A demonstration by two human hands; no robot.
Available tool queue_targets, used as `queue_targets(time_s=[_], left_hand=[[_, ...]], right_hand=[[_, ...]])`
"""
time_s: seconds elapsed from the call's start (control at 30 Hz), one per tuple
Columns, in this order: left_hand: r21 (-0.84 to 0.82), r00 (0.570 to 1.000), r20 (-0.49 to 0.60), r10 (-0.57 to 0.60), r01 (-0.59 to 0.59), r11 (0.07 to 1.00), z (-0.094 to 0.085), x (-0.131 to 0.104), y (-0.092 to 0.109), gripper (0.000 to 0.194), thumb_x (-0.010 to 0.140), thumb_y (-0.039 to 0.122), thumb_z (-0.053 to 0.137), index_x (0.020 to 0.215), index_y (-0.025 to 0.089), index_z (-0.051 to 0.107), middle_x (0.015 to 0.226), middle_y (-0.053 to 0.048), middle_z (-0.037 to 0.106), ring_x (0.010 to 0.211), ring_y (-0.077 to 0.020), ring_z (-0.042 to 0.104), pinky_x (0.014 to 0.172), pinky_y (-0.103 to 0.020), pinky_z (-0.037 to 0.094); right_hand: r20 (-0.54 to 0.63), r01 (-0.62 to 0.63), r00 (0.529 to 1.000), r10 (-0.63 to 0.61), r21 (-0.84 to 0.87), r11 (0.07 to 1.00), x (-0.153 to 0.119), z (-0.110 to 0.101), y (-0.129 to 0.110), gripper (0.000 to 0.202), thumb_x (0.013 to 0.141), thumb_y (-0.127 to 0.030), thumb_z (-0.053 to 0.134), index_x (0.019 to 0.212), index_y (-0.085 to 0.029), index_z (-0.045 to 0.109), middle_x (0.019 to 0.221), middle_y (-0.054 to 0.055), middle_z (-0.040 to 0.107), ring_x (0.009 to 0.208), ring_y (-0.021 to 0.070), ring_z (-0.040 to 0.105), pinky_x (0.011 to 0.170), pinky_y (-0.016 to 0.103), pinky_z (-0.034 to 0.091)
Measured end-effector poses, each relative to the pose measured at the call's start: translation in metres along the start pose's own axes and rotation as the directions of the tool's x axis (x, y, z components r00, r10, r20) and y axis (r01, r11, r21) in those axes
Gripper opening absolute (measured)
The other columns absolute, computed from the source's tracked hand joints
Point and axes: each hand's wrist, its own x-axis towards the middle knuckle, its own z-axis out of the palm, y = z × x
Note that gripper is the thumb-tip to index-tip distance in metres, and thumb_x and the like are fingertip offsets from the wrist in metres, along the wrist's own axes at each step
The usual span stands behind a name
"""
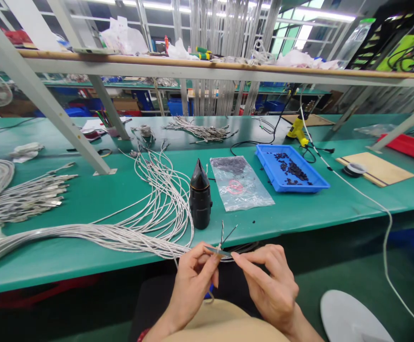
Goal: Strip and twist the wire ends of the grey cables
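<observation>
Near the table's front edge, my left hand is closed in a pinch on a cable end, from which thin split wires stick up. Across that cable end lies a thin flat grey strip. My right hand is closed too, its thumb and forefinger at the strip's right end. What the fingertips cover is hidden. A long bundle of white cables runs from the left up to my left hand. Just beyond my hands stands a black cone-topped cylinder, upright.
A clear plastic bag with dark bits lies beside a blue tray of small black pieces. Behind them sits a yellow heat gun. More cables cover the left. A shelf beam crosses above; a slanted post stands left.
</observation>
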Motion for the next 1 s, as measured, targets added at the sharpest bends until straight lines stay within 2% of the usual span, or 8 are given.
queue_targets(time_s=[0.23, 0.53, 0.63, 0.8, 0.9, 1.0], left_hand=[[0.028, 1.000, 0.008, 0.023, -0.024, 0.999, -0.001, -0.002, 0.000, 0.031, 0.093, 0.044, 0.057, 0.079, 0.016, 0.057, 0.047, 0.006, 0.047, 0.041, -0.0045, 0.033, 0.043, -0.016, 0.023], [0.208, 0.992, -0.041, 0.116, -0.105, 0.973, -0.002, 0.000, -0.001, 0.026, 0.090, 0.035, 0.060, 0.074, 0.015, 0.059, 0.051, 0.004, 0.048, 0.048, -0.0088, 0.045, 0.049, -0.019, 0.034], [0.172, 0.994, -0.030, 0.104, -0.098, 0.980, -0.001, 0.000, -0.002, 0.027, 0.090, 0.036, 0.060, 0.074, 0.015, 0.058, 0.052, 0.005, 0.047, 0.048, -0.0087, 0.044, 0.050, -0.019, 0.034], [0.004, 1.000, 0.025, -0.009, 0.009, 1.000, 0.002, -0.002, -0.003, 0.029, 0.093, 0.043, 0.055, 0.082, 0.016, 0.056, 0.049, 0.008, 0.043, 0.044, -0.0064, 0.036, 0.047, -0.018, 0.028], [0.042, 1.000, -0.004, -0.020, 0.020, 0.999, 0.002, -0.001, -0.003, 0.032, 0.093, 0.044, 0.055, 0.076, 0.017, 0.052, 0.047, 0.007, 0.045, 0.043, -0.0064, 0.037, 0.047, -0.018, 0.028], [0.109, 1.000, -0.022, 0.009, -0.007, 0.994, 0.001, 0.000, -0.002, 0.034, 0.091, 0.044, 0.057, 0.071, 0.017, 0.049, 0.046, 0.007, 0.047, 0.043, -0.0066, 0.037, 0.048, -0.019, 0.029]], right_hand=[[0.021, 0.027, 0.999, -0.026, -0.009, 1.000, -0.001, -0.001, 0.000, 0.049, 0.083, 0.004, 0.060, 0.124, -0.024, 0.066, 0.082, 0.005, 0.068, 0.072, 0.0170, 0.059, 0.066, 0.035, 0.042], [0.071, 0.074, 0.995, -0.073, -0.023, 0.997, -0.001, 0.001, 0.004, 0.043, 0.091, -0.004, 0.053, 0.127, -0.025, 0.062, 0.079, 0.005, 0.068, 0.066, 0.0153, 0.055, 0.061, 0.033, 0.040], [0.064, 0.086, 0.994, -0.084, -0.024, 0.996, -0.002, 0.003, 0.005, 0.043, 0.091, -0.004, 0.053, 0.128, -0.024, 0.062, 0.078, 0.005, 0.068, 0.065, 0.0153, 0.055, 0.060, 0.033, 0.040], [0.059, 0.100, 0.993, -0.099, -0.018, 0.995, -0.006, 0.007, 0.006, 0.047, 0.087, -0.001, 0.057, 0.129, -0.021, 0.061, 0.080, 0.006, 0.069, 0.067, 0.0166, 0.055, 0.061, 0.033, 0.040], [0.025, 0.023, 0.999, -0.023, 0.000, 1.000, -0.006, 0.010, 0.005, 0.047, 0.085, 0.002, 0.060, 0.125, -0.022, 0.064, 0.075, 0.004, 0.065, 0.066, 0.0166, 0.053, 0.062, 0.033, 0.040], [0.018, -0.200, 0.980, 0.200, 0.116, 0.973, -0.003, 0.009, 0.003, 0.040, 0.087, 0.000, 0.059, 0.118, -0.025, 0.068, 0.071, 0.001, 0.056, 0.066, 0.0157, 0.050, 0.063, 0.032, 0.041]])
